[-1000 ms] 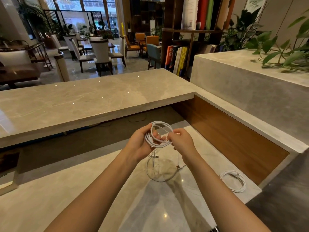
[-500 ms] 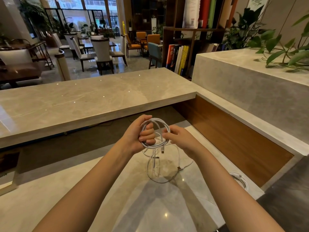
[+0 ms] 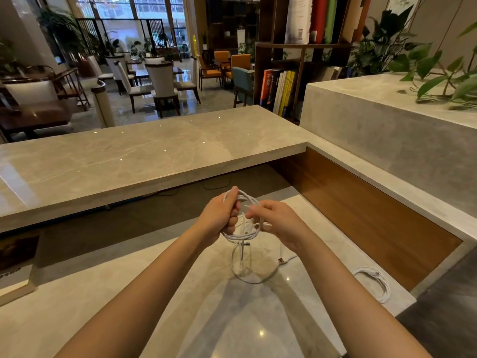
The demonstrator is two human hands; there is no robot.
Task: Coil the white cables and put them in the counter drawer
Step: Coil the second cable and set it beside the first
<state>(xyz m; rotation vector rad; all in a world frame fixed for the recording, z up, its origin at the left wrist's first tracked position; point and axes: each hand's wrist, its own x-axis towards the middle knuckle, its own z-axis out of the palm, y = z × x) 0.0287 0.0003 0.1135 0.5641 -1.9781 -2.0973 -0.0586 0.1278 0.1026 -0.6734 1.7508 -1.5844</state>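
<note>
Head: left hand grips white cable; right hand pinches it.

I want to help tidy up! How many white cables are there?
2. One cable is held above the counter by the left hand and right hand, its tail drooping down. The other cable lies coiled on the counter, far right. The held bundle might hide another.

Lighting: daylight from rear windows; interior dim. Glare: pinpoint specks on marble ledge, one spot on lower counter, soft shadows there. Edges: wide-angle bowing.
</note>
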